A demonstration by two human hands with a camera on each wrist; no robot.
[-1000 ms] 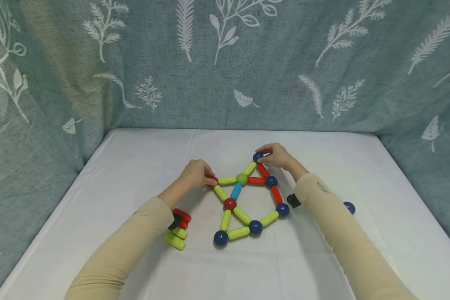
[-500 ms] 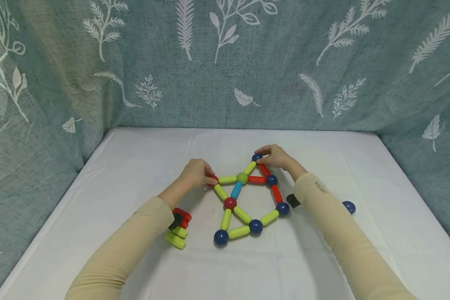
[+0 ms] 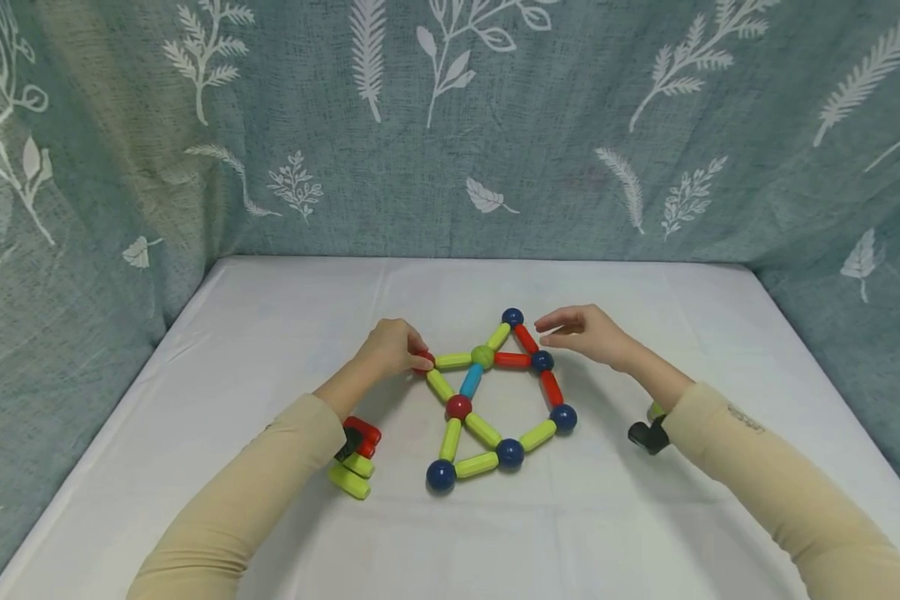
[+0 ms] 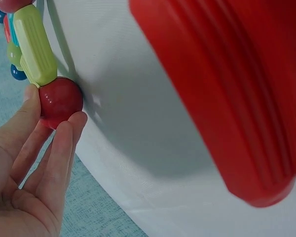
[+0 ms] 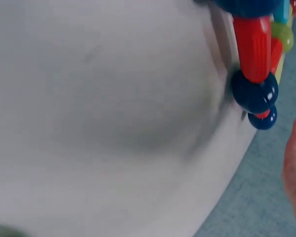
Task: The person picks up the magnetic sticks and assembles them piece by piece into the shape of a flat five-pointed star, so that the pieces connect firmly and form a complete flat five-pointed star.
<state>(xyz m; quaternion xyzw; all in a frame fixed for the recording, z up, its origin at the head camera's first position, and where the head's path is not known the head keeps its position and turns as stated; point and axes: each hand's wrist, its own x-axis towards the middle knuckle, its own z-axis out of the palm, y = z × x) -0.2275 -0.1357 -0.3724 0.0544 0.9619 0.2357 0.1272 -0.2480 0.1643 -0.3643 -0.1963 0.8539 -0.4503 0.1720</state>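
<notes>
A flat frame of ridged toy building sticks and balls lies on the white cloth. My left hand (image 3: 392,346) pinches the red ball (image 4: 61,101) at its left corner, thumb on one side and fingers on the other. Two yellow-green sticks run from that ball, one to the green ball (image 3: 483,357), one to another red ball (image 3: 459,407). My right hand (image 3: 588,335) holds nothing; its fingers reach toward the far blue ball (image 3: 512,317), a short way off to its right. A blue stick (image 3: 472,382) and several red sticks (image 3: 513,360) join the other balls.
Loose red sticks (image 3: 367,433) and yellow-green sticks (image 3: 350,481) lie beside my left wrist, partly hidden by its camera. A light green piece (image 3: 654,410) shows behind my right cuff. A patterned curtain (image 3: 487,167) hangs behind the table.
My right hand has let go of the far blue ball and drawn back to the right. The loose blue ball at right is now hidden behind the sleeve. The left hand stays put.
</notes>
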